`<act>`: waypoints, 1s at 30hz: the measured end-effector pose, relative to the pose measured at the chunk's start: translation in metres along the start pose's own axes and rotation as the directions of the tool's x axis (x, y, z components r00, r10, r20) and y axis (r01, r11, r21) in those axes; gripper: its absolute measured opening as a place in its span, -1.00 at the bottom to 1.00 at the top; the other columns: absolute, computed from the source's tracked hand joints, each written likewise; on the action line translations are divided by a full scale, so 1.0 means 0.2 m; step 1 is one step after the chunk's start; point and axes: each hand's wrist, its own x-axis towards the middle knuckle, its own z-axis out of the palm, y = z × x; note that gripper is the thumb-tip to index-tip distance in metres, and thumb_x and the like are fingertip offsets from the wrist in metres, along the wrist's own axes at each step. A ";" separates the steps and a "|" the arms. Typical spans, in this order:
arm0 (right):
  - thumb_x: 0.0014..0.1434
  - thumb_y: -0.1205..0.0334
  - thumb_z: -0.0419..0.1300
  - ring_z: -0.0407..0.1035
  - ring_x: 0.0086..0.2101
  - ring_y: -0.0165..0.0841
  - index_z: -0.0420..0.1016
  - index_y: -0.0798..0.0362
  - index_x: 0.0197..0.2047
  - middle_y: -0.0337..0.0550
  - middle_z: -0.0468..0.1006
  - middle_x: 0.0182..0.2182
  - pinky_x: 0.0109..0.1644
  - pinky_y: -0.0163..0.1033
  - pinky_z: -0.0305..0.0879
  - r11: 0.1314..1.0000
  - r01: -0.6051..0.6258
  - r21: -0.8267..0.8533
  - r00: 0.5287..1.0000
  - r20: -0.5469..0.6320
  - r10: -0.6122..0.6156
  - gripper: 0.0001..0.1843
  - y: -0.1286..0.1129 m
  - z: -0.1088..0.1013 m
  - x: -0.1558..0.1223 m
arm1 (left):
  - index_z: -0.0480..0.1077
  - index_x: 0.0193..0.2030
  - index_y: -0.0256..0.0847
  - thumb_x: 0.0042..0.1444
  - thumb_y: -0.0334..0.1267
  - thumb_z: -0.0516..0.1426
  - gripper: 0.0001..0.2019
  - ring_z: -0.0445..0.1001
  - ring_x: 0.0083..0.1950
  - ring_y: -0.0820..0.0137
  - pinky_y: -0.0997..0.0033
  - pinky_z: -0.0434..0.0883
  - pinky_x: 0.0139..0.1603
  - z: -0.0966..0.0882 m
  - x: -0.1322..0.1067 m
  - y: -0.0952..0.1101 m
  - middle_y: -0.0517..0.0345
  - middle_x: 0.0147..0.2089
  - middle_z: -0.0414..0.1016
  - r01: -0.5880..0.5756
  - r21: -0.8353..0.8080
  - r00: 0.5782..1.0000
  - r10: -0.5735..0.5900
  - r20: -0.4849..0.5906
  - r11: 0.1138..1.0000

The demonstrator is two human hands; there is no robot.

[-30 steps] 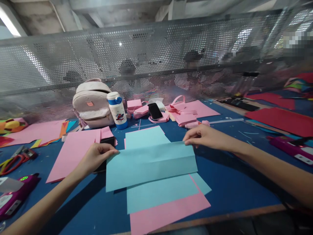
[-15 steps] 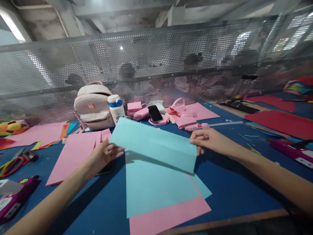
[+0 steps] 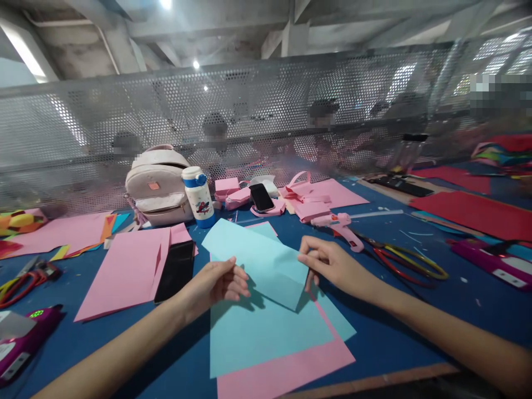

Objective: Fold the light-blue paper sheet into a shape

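Judged light and floppy, the blue sheet (image 3: pixel 261 260) is pinched edgewise by the left hand (image 3: pixel 216 285) at 8 o'clock and the right hand (image 3: pixel 328 266) at 3 o'clock.

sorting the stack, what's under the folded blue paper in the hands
A flat blue sheet lies under the folded blue paper, on a pink sheet. Whatever lies below those is covered.

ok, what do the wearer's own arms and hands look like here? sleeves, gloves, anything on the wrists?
Both bare. Left hand and right hand have no gloves, and no rings show. Left forearm and right forearm are uncovered to the frame edge: no sleeves, watch, bands or markings in view.
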 end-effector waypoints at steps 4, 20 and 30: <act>0.28 -0.10 0.10 0.47 -0.59 -0.30 0.17 -0.02 -0.33 -0.28 0.52 -0.63 -0.49 -0.29 0.26 0.999 0.047 -0.016 0.999 -0.021 -0.047 -0.65 -0.01 0.03 -0.02 | 0.50 -0.04 -0.33 0.17 -0.05 0.25 -0.63 0.55 0.06 0.21 0.37 0.48 0.00 0.04 -0.05 -0.07 -0.17 0.03 0.55 0.080 -0.227 0.996 -0.084 -0.006 0.971; 0.16 -0.17 0.24 0.18 0.24 -0.08 0.39 -0.07 0.07 -0.03 0.15 0.35 0.21 -0.05 0.22 0.881 0.339 -0.330 0.926 0.283 -0.251 -0.49 -0.10 0.19 -0.04 | 0.47 -0.05 -0.26 0.09 0.15 0.24 -0.50 0.52 0.03 0.10 0.16 0.37 0.12 0.10 0.12 -0.03 -0.02 -0.10 0.59 -0.045 -0.111 0.999 0.048 0.019 0.993; 0.05 -0.08 0.35 -0.18 0.38 -0.07 -0.21 -0.11 0.42 0.10 -0.12 0.41 0.35 0.12 0.02 0.981 -0.069 0.180 0.997 0.055 0.060 0.06 0.02 0.24 0.22 | 0.16 0.34 -0.12 0.01 -0.27 0.31 -0.26 0.42 0.19 0.15 0.25 0.33 0.13 0.12 0.16 -0.06 -0.05 0.18 0.43 -0.105 -0.160 0.993 0.094 -0.073 0.982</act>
